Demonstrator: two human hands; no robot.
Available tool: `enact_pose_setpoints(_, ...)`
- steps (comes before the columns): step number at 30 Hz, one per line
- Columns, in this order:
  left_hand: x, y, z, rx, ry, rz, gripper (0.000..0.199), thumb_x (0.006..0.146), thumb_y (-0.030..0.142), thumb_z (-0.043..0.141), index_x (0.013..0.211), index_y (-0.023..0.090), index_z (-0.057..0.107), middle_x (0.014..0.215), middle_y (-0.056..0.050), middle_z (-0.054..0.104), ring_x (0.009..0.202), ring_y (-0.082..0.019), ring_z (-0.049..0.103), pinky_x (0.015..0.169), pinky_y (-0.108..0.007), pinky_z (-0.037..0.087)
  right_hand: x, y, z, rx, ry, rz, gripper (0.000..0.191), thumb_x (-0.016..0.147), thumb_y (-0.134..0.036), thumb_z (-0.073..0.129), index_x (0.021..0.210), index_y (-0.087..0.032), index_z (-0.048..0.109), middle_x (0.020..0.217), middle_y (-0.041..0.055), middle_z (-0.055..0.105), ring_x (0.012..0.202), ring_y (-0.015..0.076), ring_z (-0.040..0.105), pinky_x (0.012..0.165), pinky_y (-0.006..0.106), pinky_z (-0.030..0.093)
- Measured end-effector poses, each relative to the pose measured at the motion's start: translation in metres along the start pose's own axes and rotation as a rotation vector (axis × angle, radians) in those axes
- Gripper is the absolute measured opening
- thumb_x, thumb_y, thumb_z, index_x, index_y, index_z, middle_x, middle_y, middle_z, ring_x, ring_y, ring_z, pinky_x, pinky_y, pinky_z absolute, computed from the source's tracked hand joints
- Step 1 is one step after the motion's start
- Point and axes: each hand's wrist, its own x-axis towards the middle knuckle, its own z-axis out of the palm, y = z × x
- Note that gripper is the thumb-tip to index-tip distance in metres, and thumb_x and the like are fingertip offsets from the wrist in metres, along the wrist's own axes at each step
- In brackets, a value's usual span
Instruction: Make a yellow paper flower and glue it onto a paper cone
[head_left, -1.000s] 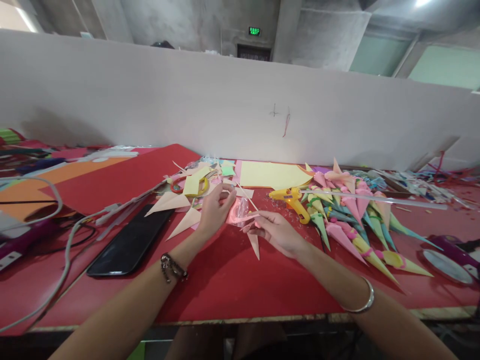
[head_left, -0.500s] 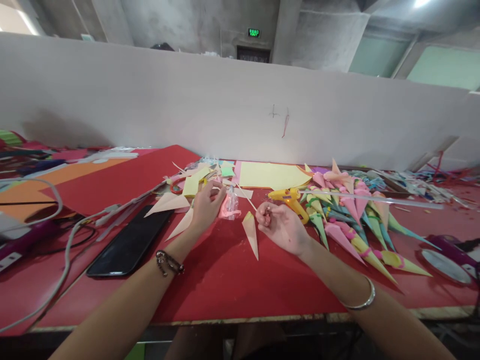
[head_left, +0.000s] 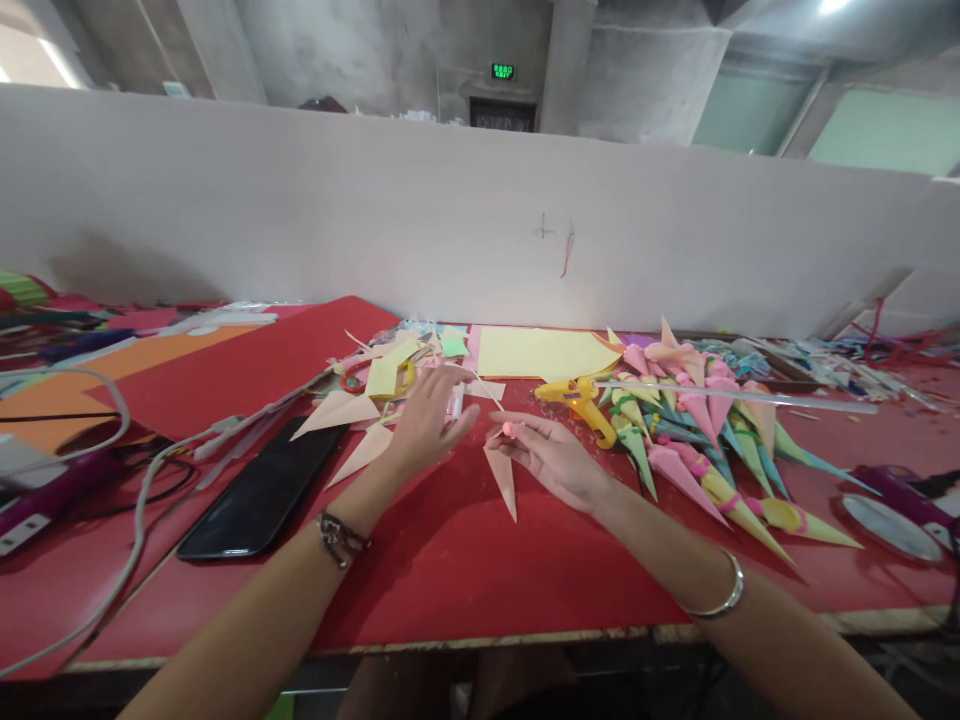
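My right hand (head_left: 559,458) pinches a small pink ball (head_left: 509,430), which looks like soft clay, between thumb and fingertips. A thin pale stick (head_left: 490,395) slants up and left from near those fingers; whether it is gripped cannot be seen. Just below the fingertips lies a peach paper cone (head_left: 502,485) on the red tabletop. My left hand (head_left: 427,420) hovers to the left with fingers stretched and thumb apart, holding nothing. It covers most of a clear plastic packet (head_left: 456,400). A yellow glue gun (head_left: 579,400) rests beyond my right hand.
Pastel paper cones with pink trim (head_left: 697,430) are heaped at the right. A black phone (head_left: 259,495), loose peach paper pieces (head_left: 334,412) and a white cable (head_left: 139,500) lie to the left. Yellow sheets (head_left: 544,352) sit before the white partition (head_left: 375,210).
My right hand has turned, bringing the pink ball into view at its fingertips. My left hand has opened its fingers and moved slightly right, over the plastic packet.
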Motion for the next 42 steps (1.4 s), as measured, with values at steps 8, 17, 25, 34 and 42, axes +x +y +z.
enact_pose_setpoints(8,-0.003,0.039,0.013,0.051,-0.1,0.38,0.032,0.082,0.034,0.043,0.107,0.014,0.047,0.095,-0.008,0.059,0.086,-0.019,0.05,0.076,-0.03,0.039,0.002,0.01,0.002,0.059,-0.008,-0.034,0.013,0.069,-0.03,0.061,0.074,-0.018,0.062,0.071,-0.0009,0.06,0.073,0.0114,0.055,0.072,0.027,0.044)
enact_pose_setpoints(17,-0.002,0.018,0.009,0.08,-0.173,0.139,0.035,0.089,0.029,0.023,0.096,0.015,0.054,0.083,-0.006,0.064,0.071,-0.016,0.057,0.063,-0.026,0.039,-0.003,-0.004,0.003,0.063,-0.238,0.043,0.027,0.072,-0.016,0.051,0.096,-0.021,0.06,0.105,0.0019,0.059,0.099,0.014,0.051,0.091,0.032,0.035)
enact_pose_setpoints(25,-0.006,0.024,0.006,-0.06,-0.21,-0.133,0.05,0.088,0.038,0.013,0.082,0.015,0.057,0.062,-0.004,0.061,0.054,-0.015,0.054,0.051,-0.024,0.035,-0.002,0.003,-0.003,0.003,-0.163,-0.002,0.023,0.075,-0.023,0.056,0.097,-0.02,0.062,0.094,0.0033,0.065,0.091,0.014,0.058,0.093,0.034,0.035)
enact_pose_setpoints(34,-0.006,0.032,0.013,-0.27,-0.341,-0.208,0.038,0.088,0.034,0.021,0.101,0.016,0.052,0.082,-0.004,0.063,0.07,-0.015,0.058,0.06,-0.023,0.04,-0.001,0.002,-0.001,0.057,-0.002,-0.074,0.013,0.069,-0.02,0.06,0.081,-0.02,0.062,0.09,0.0006,0.063,0.087,0.0128,0.058,0.091,0.032,0.037)
enact_pose_setpoints(42,-0.005,0.028,0.015,-0.137,-0.29,-0.16,0.024,0.083,0.029,0.038,0.098,0.017,0.054,0.088,-0.005,0.061,0.075,-0.016,0.057,0.058,-0.024,0.042,-0.001,0.0,-0.001,0.012,0.03,-0.128,0.014,0.069,-0.019,0.057,0.082,-0.021,0.057,0.092,-0.0002,0.057,0.09,0.0126,0.055,0.091,0.032,0.036)
